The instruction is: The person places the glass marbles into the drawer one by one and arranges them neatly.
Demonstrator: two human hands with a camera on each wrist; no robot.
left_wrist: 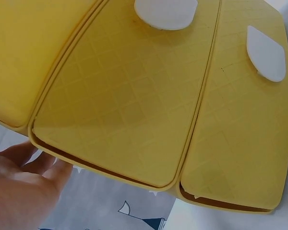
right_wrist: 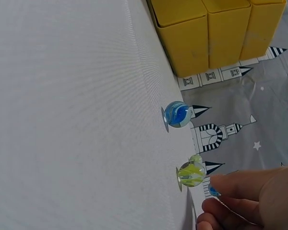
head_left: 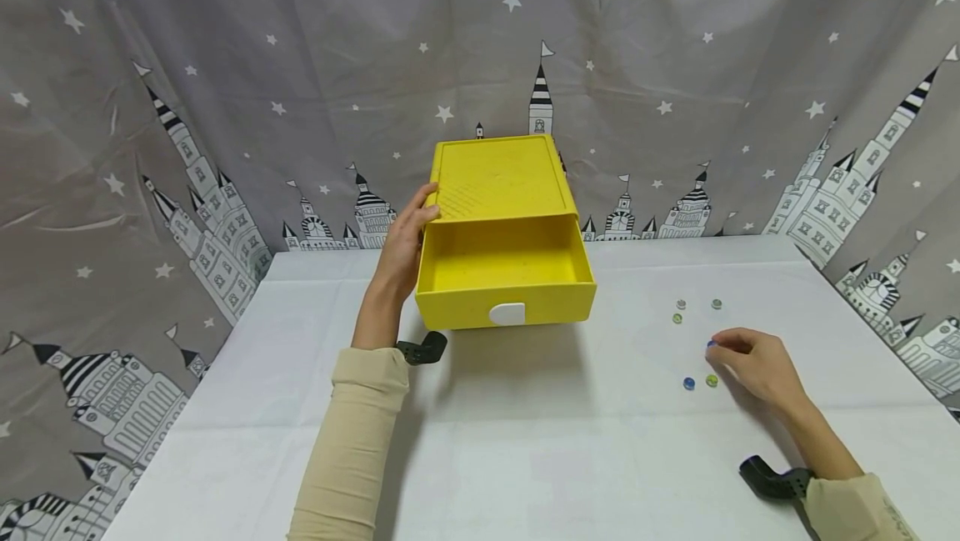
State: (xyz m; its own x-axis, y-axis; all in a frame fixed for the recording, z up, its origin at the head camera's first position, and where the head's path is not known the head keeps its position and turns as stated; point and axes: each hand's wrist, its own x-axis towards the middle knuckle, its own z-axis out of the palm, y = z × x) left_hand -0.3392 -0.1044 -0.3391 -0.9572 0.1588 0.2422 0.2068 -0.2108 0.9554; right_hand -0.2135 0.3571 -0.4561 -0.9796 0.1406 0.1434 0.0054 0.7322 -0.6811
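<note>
Blue marble (right_wrist: 213, 191) between fingers (right_wrist: 242, 184); open drawer rim (head_left: 504, 288)

Bare left hand (head_left: 406, 242) far forward on a beige-sleeved arm (head_left: 354, 449); bare right hand (head_left: 761, 364) in a fingertip pinch.

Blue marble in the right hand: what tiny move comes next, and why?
Probably lift the blue marble toward the open drawer, since the right hand pinches it and the left hand touches the yellow box.

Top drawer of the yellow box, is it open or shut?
Open: in the head view, the top drawer juts out from the yellow box, its inside showing.
</note>
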